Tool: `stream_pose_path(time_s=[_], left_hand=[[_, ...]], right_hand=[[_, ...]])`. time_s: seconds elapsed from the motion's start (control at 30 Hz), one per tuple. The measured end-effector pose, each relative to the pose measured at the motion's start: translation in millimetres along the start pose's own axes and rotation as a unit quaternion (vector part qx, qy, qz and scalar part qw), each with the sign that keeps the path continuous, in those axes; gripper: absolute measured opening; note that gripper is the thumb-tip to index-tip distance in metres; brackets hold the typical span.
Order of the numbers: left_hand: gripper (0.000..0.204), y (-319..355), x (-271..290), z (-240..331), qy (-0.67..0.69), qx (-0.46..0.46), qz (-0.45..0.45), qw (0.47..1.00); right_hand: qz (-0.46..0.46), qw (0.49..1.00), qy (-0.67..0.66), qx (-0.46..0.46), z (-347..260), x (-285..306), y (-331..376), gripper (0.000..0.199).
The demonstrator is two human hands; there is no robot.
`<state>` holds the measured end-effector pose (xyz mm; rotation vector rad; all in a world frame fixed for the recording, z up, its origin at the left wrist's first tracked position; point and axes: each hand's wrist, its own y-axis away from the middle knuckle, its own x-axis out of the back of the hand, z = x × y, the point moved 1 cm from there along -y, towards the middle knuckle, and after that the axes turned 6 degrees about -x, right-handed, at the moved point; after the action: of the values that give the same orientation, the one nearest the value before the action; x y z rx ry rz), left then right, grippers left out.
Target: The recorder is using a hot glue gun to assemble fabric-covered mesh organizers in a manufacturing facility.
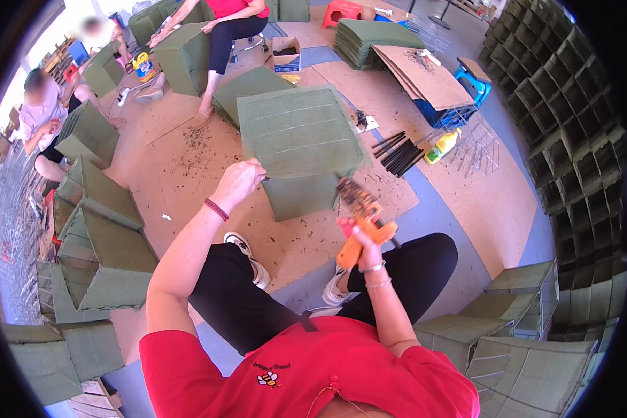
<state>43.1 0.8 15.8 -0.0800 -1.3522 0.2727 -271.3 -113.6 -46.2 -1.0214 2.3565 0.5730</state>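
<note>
In front of my knees stands a green fabric-covered box, its flat top crossed by thin pale lines. My left hand is closed in a pinch at the box's near left top edge; what lies between the fingertips is too small to make out. My right hand grips an orange glue gun. The gun's dirty, dark-crusted front end points at the near right corner of the box, and whether it touches cannot be told. Another green panel or box leans behind the first.
Black glue sticks and a yellow bottle lie to the right, near wire frames. Green boxes line my left; more stacked boxes rise at the right. Other people sit working at the back and left. Cardboard covers the floor.
</note>
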Motion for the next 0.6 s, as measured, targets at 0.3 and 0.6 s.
stream_pose_path(time_s=[0.3, 0.6], left_hand=[[0.016, 0.9, 8.4, -19.0, 0.136, -0.010, 0.011, 0.991], [0.018, 2.1, 7.3, -20.5, 0.127, -0.009, 0.016, 0.992]], right_hand=[[-0.101, 0.988, 0.083, -0.080, 55.1, -57.8, -7.9, 0.022], [-0.069, 0.993, 0.071, -0.068, 79.3, -90.1, -23.1, 0.015]])
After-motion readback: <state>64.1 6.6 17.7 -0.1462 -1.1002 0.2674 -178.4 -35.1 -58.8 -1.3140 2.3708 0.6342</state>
